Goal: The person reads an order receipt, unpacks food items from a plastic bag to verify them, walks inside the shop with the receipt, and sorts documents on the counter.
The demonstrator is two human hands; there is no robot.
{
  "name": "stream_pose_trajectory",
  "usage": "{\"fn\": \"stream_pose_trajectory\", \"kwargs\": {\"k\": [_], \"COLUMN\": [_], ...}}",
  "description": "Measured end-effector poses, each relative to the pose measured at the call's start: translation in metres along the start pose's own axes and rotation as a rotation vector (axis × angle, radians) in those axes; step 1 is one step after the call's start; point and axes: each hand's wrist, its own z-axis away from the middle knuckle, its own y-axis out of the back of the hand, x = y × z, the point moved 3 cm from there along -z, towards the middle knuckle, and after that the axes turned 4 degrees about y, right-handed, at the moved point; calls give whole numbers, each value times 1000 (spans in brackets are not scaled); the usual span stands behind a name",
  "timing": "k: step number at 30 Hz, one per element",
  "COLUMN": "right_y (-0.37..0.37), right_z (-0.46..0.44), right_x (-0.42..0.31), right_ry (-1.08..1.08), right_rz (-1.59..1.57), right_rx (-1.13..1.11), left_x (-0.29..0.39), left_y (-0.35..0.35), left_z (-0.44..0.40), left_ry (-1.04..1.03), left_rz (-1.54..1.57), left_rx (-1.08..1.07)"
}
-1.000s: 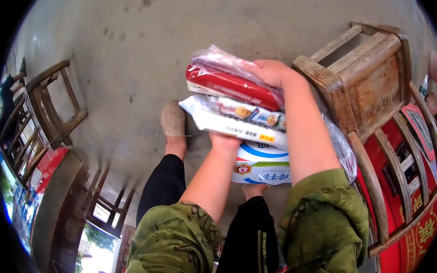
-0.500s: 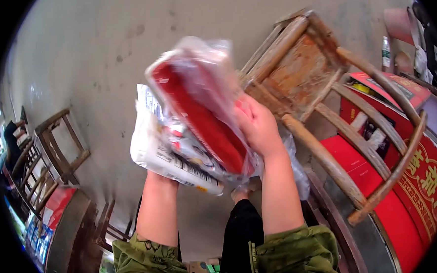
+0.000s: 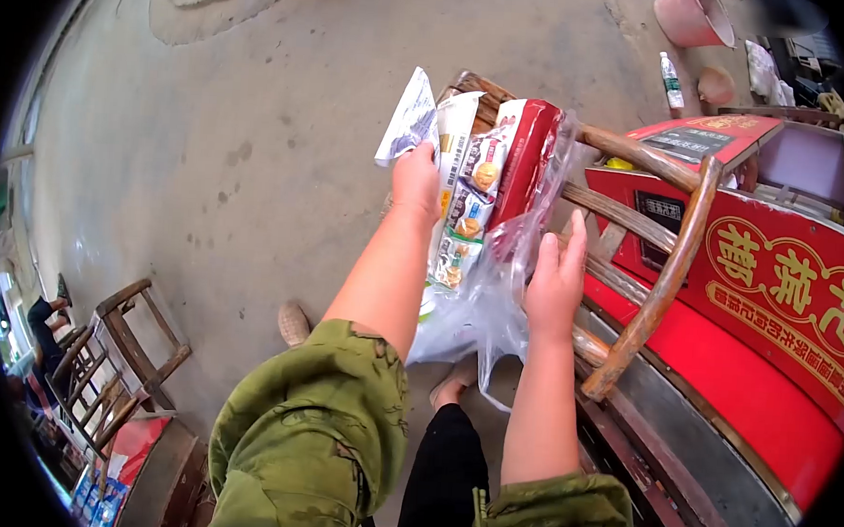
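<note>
My left hand [image 3: 415,182] is closed on a white printed sheet of paper [image 3: 411,120], at the left edge of a group of packaged goods. These lie on a wooden chair [image 3: 488,93]: a white package [image 3: 455,141], several small snack packets [image 3: 473,199] in a row, and a long red package [image 3: 531,155]. A clear plastic bag [image 3: 491,310] is bunched around their right side and lower end. My right hand [image 3: 557,280] is open beside the bag, fingers stretched upward. The chair seat is mostly hidden under the goods.
To the right stand red printed boxes [image 3: 784,273] behind the chair's back. A water bottle [image 3: 671,81] and a pink bucket [image 3: 694,18] are on the floor at upper right. Another wooden chair [image 3: 141,335] stands at left, near a person's leg [image 3: 46,325].
The packages, held up between both hands before, now rest on the chair. My right hand has let go of the red package, and my left hand has moved right with the paper.
</note>
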Motion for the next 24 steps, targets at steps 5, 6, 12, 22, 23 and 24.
{"fn": "stream_pose_trajectory", "kwargs": {"k": [5,6,12,22,23,24], "right_y": [-7,-16,-79,-69,-76,-82], "right_z": [3,0,-6,-30,-32,-33], "right_x": [-47,-47,18,-79,-81,-83], "right_ry": [437,433,325,626,630,616], "right_rz": [356,352,699,445,448,419], "right_rx": [-190,-191,-271,-201,-207,-212], "left_x": [7,18,-1,16,13,14], "left_y": [38,33,44,75,80,82], "left_z": [-19,-1,-10,47,50,57], "left_ry": [131,124,102,201,200,224], "left_rz": [-113,-187,-411,176,187,163], "left_rx": [-173,-175,-127,-291,-274,-270]}}
